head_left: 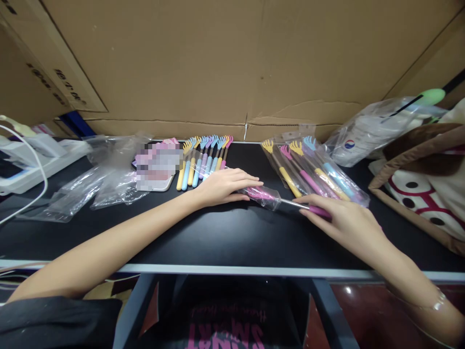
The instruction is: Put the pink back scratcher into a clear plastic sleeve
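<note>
Left hand: my left hand (223, 186) lies flat on the black table (218, 237), fingers stretched out and pressing down the open end of a clear sleeve (263, 196).
Right hand: my right hand (339, 218) pinches the pink handle of a back scratcher (290, 202) between thumb and fingertips.
Scratcher: it lies low across the table between my hands, its pink head inside the clear sleeve, its metal shaft bare, its handle in my right fingers.
Bagged pile: already sleeved scratchers (314, 169) lie just beyond my right hand, yellow, pink and blue.
Loose row: unsleeved scratchers (203, 160) lie side by side beyond my left hand.
Spare sleeves: empty clear bags (105, 179) lie heaped at far left.
Backdrop: a cardboard wall (232, 63) stands behind the table.
</note>
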`<state>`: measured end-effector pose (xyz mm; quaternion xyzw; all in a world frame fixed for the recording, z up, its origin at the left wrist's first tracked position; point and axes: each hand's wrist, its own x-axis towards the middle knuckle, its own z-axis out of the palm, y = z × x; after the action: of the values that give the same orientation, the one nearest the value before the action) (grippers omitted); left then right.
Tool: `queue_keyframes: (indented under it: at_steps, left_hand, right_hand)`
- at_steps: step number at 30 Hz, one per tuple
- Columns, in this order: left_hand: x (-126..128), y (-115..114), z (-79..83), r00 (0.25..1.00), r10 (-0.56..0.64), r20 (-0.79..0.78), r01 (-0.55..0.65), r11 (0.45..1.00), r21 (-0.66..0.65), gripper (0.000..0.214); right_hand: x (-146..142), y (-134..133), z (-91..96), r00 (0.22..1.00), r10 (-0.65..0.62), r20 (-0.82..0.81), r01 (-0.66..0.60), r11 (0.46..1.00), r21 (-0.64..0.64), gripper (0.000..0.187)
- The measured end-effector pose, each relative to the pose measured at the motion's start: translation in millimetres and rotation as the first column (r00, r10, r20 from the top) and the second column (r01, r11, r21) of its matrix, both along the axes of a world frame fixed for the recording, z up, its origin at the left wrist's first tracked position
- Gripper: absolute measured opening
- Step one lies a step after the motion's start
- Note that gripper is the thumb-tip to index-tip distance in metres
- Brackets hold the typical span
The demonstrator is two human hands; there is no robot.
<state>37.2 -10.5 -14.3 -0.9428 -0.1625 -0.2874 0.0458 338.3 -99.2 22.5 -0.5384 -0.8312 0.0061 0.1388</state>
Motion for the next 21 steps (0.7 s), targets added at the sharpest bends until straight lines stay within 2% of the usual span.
queue_keyframes:
  at_steps: [5,8,14,18,21]
  left_hand:
    - [0,0,0.7,1.0,0.015,-0.019,-0.016,1.0,-0.007,0.041]
    - [1,-1,2.4,0.999,0.029,-0.035,-0.027,0.998,0.05,0.04]
    - [0,-4,9.7,0.993,0.11,-0.036,-0.097,0.964,0.246,0.04]
    - [0,-6,11.2,0.983,0.181,-0.023,-0.167,0.945,0.281,0.042]
    - [0,-6,9.0,0.981,0.193,-0.02,-0.178,0.937,0.3,0.04]
  right_hand:
    - [-15,8,-3.2,0.997,0.047,0.064,-0.054,0.99,0.127,0.023]
    - [-24,14,0.6,0.995,0.081,0.058,-0.088,0.987,0.136,0.019]
    - [-36,28,8.9,0.979,0.162,-0.12,-0.162,0.987,0.01,0.021]
    - [-41,41,6.0,0.919,0.278,-0.279,-0.317,0.943,-0.102,0.033]
    - [-46,50,4.0,0.883,0.311,-0.352,-0.387,0.907,-0.169,0.036]
